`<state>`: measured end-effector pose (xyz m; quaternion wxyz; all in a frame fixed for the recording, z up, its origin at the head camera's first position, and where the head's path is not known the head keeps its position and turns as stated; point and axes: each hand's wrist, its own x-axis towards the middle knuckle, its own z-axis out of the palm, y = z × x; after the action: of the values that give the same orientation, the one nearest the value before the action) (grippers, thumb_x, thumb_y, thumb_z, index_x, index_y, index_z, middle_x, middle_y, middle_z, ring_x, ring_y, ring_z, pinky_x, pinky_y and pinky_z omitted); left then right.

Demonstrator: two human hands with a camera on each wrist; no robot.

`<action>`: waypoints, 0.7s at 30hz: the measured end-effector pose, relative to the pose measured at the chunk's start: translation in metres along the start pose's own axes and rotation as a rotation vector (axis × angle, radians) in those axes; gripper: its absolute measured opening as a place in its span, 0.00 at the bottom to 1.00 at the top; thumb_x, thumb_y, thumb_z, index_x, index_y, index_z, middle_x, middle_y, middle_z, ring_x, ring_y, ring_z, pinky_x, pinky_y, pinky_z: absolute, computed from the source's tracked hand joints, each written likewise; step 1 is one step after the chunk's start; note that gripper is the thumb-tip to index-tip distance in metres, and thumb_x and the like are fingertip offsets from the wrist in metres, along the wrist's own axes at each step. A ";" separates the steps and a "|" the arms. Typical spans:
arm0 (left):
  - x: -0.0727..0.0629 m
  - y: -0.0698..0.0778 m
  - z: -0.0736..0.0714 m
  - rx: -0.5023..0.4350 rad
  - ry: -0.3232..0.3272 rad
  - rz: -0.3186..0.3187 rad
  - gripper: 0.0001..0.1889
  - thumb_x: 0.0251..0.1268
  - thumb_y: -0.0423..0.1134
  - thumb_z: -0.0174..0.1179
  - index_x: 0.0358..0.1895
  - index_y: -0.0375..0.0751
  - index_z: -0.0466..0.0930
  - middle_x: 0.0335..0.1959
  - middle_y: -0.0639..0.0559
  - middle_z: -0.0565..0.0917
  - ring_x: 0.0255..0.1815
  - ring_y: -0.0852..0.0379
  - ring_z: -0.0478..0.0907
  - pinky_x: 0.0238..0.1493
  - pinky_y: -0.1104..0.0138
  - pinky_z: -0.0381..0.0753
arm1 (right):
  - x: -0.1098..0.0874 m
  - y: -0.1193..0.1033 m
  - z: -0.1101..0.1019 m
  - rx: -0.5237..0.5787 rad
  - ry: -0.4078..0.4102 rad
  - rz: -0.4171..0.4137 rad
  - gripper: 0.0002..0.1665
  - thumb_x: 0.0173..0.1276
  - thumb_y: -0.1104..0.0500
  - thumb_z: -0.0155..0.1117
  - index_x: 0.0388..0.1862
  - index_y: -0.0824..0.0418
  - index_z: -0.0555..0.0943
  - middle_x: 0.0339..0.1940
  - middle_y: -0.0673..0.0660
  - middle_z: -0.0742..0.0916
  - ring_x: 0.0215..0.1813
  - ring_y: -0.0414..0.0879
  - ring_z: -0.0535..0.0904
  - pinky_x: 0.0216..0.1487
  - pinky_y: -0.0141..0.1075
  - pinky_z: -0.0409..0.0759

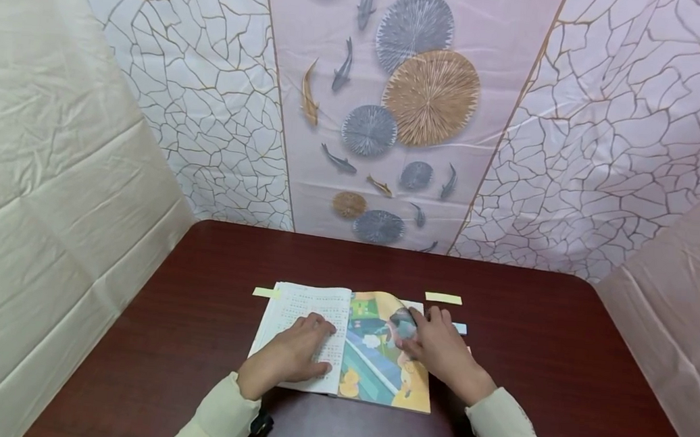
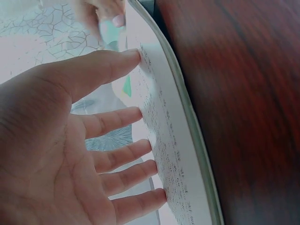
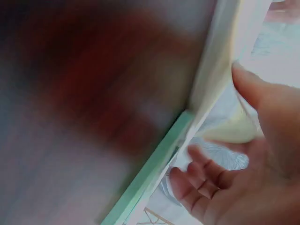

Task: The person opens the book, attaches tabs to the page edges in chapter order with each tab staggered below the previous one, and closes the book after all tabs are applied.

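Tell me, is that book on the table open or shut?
Open: the book shows a text page under the left hand, beside a colourful illustrated page.

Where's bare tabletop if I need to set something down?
Bare table: left of the open book; behind it, toward the patterned cloth; and right of the blue tab and right hand. Crowded: the book itself, with the left hand and right hand there.

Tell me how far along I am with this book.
Done: the book lies open, with the left hand resting on the printed left page. In hand: the right hand pinches the illustrated right page, its outer edge curled up. Left, probably: bringing that page across, since most of it lies on the right side.
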<state>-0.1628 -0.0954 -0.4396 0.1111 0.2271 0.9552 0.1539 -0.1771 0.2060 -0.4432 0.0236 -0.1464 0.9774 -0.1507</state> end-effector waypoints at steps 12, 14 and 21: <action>-0.001 0.010 -0.002 0.048 -0.010 -0.004 0.33 0.67 0.46 0.73 0.71 0.38 0.74 0.72 0.37 0.73 0.73 0.40 0.71 0.70 0.49 0.74 | -0.017 -0.029 -0.012 1.344 0.097 0.309 0.32 0.88 0.60 0.35 0.87 0.55 0.50 0.73 0.63 0.74 0.53 0.40 0.81 0.50 0.35 0.81; -0.001 0.013 -0.002 0.066 -0.008 0.011 0.34 0.67 0.43 0.72 0.73 0.38 0.73 0.75 0.36 0.70 0.77 0.40 0.67 0.72 0.49 0.73 | -0.021 -0.034 -0.004 1.500 0.058 0.343 0.33 0.87 0.59 0.32 0.87 0.55 0.50 0.74 0.61 0.73 0.57 0.40 0.80 0.53 0.35 0.81; 0.002 0.022 0.002 0.088 0.020 0.134 0.40 0.60 0.28 0.62 0.79 0.50 0.69 0.78 0.41 0.68 0.78 0.42 0.65 0.65 0.46 0.78 | -0.031 -0.051 0.018 1.449 0.024 0.335 0.36 0.90 0.43 0.32 0.90 0.51 0.44 0.74 0.67 0.74 0.54 0.41 0.82 0.48 0.33 0.81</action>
<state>-0.1550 -0.0752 -0.4345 0.0810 0.2935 0.9448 0.1212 -0.1320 0.1631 -0.4450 0.1260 0.0583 0.6426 -0.7536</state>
